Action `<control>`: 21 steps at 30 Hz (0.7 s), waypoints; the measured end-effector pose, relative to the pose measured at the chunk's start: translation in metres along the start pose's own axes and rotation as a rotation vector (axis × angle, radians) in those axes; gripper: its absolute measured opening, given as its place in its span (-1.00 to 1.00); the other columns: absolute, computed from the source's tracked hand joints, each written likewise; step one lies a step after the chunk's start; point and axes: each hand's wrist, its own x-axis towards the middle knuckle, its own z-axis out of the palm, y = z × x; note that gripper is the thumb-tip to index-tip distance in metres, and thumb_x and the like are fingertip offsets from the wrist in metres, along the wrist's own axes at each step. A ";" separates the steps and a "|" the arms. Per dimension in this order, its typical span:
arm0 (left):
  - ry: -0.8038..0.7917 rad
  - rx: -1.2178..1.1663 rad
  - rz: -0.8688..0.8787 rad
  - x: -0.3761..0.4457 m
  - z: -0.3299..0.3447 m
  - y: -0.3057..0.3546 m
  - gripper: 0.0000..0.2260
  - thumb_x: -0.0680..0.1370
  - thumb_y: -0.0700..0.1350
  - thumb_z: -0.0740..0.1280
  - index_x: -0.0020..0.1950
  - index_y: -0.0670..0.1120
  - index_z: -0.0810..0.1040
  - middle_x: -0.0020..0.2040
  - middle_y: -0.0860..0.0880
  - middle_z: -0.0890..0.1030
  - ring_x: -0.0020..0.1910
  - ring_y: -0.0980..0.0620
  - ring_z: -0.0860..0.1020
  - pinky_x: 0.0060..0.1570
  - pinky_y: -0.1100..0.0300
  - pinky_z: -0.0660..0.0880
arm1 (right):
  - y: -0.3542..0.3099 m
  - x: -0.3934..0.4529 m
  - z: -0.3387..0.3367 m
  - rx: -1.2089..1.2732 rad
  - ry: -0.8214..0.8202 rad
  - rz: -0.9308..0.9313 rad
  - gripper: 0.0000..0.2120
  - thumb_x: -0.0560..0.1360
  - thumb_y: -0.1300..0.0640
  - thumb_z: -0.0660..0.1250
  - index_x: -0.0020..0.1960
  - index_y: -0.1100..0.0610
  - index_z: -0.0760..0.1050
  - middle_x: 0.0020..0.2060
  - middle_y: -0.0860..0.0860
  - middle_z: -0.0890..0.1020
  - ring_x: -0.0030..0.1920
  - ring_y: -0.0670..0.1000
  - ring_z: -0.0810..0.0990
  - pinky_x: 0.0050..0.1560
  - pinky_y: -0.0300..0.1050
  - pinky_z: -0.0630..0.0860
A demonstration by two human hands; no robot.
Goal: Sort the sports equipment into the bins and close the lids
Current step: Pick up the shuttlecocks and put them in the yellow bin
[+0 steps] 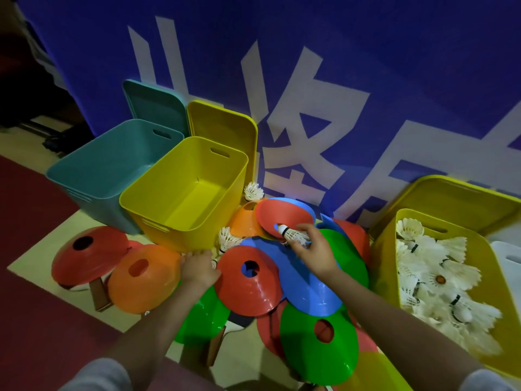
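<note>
Against the blue banner (366,66) two empty bins, teal (93,176) and yellow (158,204), stand open at the mat's back left corner, lids leaning behind. At the right edge a yellow bin (386,249) holds shuttlecocks. Cones (253,286) litter the middle. The right hand (313,249) pinches a shuttlecock (293,235) over them; it likely goes right next. The left hand (197,268) reaches down among the cones, its fingers hidden.

Open-topped yellow bin (158,198) and teal bin (84,176) reachable from above; cone pile (304,280) covers floor btwn bins.
</note>
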 end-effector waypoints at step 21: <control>0.048 -0.632 0.658 -0.079 -0.017 0.165 -0.66 0.44 -0.12 0.41 0.22 -0.08 0.56 0.06 -0.02 0.57 0.00 -0.01 0.56 0.01 0.21 0.48 | 0.052 -0.074 -0.174 0.088 0.425 0.171 -0.79 0.50 0.13 0.37 0.12 0.09 0.51 -0.03 -0.04 0.57 -0.10 -0.14 0.53 -0.23 -0.42 0.39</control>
